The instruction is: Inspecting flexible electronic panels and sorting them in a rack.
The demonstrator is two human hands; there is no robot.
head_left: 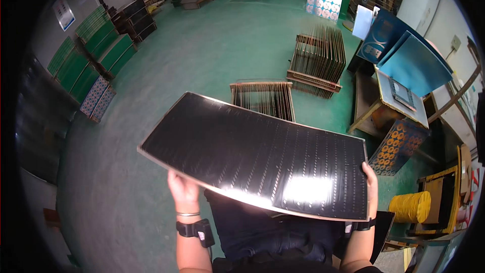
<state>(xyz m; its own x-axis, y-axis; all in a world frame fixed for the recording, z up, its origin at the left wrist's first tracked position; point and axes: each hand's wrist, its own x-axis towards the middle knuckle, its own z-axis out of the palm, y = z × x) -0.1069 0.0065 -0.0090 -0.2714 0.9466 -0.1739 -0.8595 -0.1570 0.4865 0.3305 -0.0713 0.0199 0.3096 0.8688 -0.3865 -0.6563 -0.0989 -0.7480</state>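
Note:
A large glossy black panel [227, 141] with rows of small light marks is held up in front of me, tilted, and a bright light reflects near its lower edge. My left hand [183, 187] grips the near long edge toward its left part, with the fingertips hidden beneath. At the panel's right short edge, my right hand [371, 184] is closed around the side, thumb at the rim. Just beyond the panel stands a slotted rack [261, 91], partly covered by it.
Another rack [316, 63] filled with upright thin sheets stands farther right. A worktable [399, 96] with blue boards is at the right, and a patterned panel [396, 146] leans below it. Near my right arm lies a yellow roll [410, 207]. Green panels [70, 71] line the left wall.

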